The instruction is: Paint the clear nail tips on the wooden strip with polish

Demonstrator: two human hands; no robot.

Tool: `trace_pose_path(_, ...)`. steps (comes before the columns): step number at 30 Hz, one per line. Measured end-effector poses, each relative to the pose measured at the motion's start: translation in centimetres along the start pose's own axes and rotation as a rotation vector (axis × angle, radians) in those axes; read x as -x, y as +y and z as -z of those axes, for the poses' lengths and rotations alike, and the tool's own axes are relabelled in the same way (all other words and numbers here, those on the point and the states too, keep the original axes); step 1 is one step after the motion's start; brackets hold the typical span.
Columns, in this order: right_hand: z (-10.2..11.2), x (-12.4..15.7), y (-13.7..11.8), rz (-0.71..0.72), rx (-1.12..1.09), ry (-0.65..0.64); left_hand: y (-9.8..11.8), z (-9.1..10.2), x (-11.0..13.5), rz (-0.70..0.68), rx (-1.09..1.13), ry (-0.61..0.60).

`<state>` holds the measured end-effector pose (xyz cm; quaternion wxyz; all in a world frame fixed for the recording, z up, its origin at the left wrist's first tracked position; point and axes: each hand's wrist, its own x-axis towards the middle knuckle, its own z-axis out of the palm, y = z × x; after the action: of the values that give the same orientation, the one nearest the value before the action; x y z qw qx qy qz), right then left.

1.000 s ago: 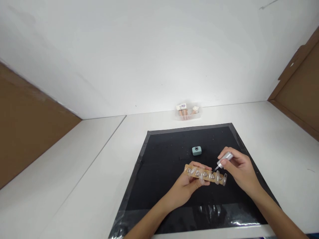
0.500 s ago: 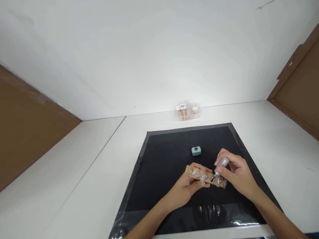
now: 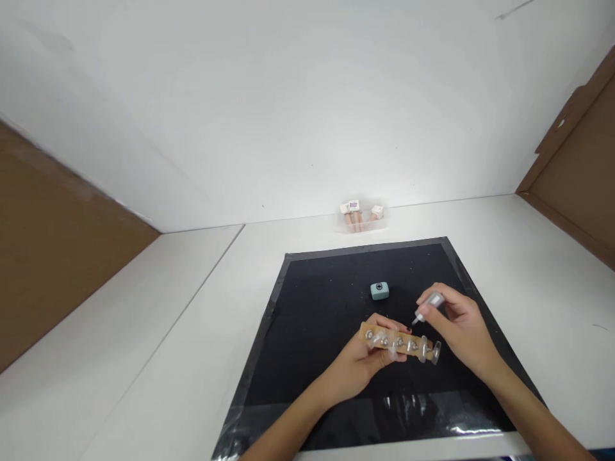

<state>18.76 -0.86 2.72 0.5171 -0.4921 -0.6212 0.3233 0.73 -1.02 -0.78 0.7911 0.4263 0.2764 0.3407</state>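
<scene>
A narrow wooden strip is gripped between the thumb and fingers of my left hand. Along it runs a row of round metal studs, with several clear false nail tips on it. My right hand pinches the grey cap of a nail polish brush, whose thin stem points down and left. The brush end is just above the strip, near my left fingertips; a small dark spot shows there, and I cannot tell whether it is bristle or polish. Beyond my hands stands a small teal bottle with a dark round opening on top.
Under my hands is a black mat with taped edges, on a white table. Near the wall sits a clear plastic tray holding several pinkish bottles with white caps. Brown cardboard panels flank both sides.
My right hand has lifted the brush up and away from the nail tips, where its dark tip was. The left hand still holds the strip, nearly in the same place.
</scene>
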Motion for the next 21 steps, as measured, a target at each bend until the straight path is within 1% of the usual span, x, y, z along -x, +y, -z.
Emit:
trace_pose_path(3, 0.13, 0.06, 0.22, -0.053, -0.004, 0.125, 0.05, 0.0, 0.07, 0.0, -0.005, 0.001)
trace_pose_path(5, 0.26, 0.15, 0.3, -0.047, -0.033, 0.131, 0.04, 0.03, 0.1, 0.004, -0.011, -0.005)
trace_pose_path(9, 0.46, 0.47, 0.21, 0.035, -0.113, 0.006, -0.15, 0.14, 0.1, 0.04, 0.008, -0.05)
trace_pose_path(14, 0.41, 0.77, 0.09, 0.138, -0.19, -0.152, -0.37, 0.18, -0.03, 0.127, 0.051, -0.153)
trace_pose_path(17, 0.37, 0.7, 0.12, 0.174, -0.195, -0.209, -0.5, 0.24, -0.12, 0.151, 0.083, -0.199)
trace_pose_path(21, 0.38, 0.52, 0.05, 0.213, -0.196, -0.254, -0.79, 0.4, -0.18, 0.176, 0.092, -0.233)
